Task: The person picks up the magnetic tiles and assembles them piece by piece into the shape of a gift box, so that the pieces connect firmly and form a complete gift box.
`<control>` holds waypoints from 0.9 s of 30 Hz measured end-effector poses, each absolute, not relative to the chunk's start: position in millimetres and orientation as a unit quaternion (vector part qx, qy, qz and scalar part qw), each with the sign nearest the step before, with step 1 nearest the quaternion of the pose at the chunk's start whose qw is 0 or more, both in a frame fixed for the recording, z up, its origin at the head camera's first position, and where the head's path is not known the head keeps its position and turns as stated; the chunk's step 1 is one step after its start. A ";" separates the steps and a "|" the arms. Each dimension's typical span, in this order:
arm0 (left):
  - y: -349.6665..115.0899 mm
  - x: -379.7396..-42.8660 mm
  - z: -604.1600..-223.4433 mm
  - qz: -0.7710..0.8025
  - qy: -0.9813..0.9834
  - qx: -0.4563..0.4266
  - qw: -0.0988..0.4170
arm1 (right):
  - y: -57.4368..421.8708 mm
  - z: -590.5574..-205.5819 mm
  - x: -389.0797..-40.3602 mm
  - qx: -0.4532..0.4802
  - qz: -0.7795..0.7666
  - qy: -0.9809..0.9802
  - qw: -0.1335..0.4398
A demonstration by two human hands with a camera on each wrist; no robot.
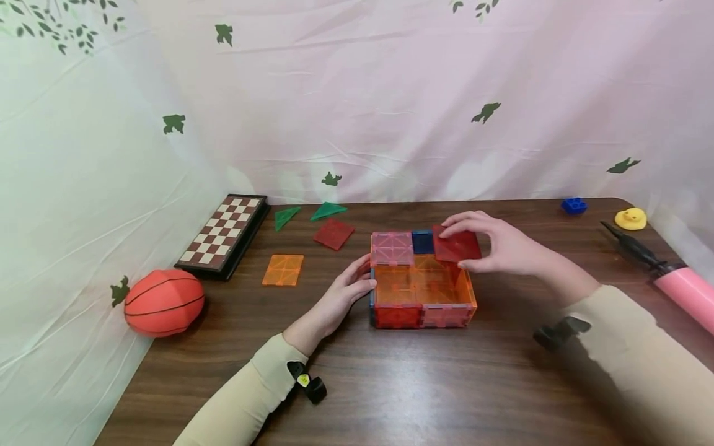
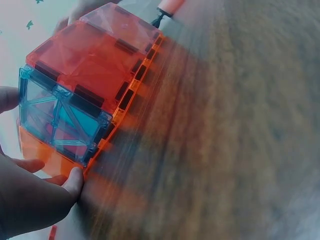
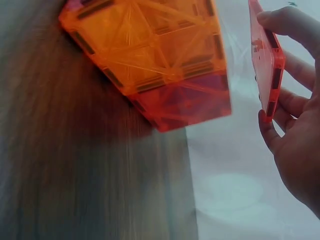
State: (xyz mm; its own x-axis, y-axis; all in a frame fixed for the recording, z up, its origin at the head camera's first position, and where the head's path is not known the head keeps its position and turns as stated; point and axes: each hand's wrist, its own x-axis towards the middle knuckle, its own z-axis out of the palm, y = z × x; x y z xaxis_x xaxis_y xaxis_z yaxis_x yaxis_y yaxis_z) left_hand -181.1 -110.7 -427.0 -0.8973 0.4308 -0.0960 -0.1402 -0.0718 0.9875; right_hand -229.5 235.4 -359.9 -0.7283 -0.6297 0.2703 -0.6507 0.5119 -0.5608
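The right hand (image 1: 499, 243) pinches a red square tile (image 1: 457, 249) between thumb and fingers, the tile to the hand's left, at the rear right corner of the tile box (image 1: 398, 316). The left hand (image 1: 341, 298) rests loosely extended fingers against the box's left wall.

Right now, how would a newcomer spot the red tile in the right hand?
On the brown table stands a box of translucent tiles. By its far right corner, the right hand pinches a red square tile. Unlike the loose red square lying farther left, it is held up.
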 end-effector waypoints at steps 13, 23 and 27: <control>-110.3 -181.6 -427.3 0.724 0.653 0.109 0.195 | 206.2 -375.9 -260.0 0.394 0.332 -0.856 -0.040; -114.3 -187.7 -425.5 0.729 0.648 0.087 0.203 | 217.2 -410.5 -253.9 0.284 0.592 -0.749 -0.086; -124.3 -198.6 -417.9 0.724 0.663 0.056 0.184 | 218.8 -425.3 -249.7 0.213 0.712 -0.658 -0.117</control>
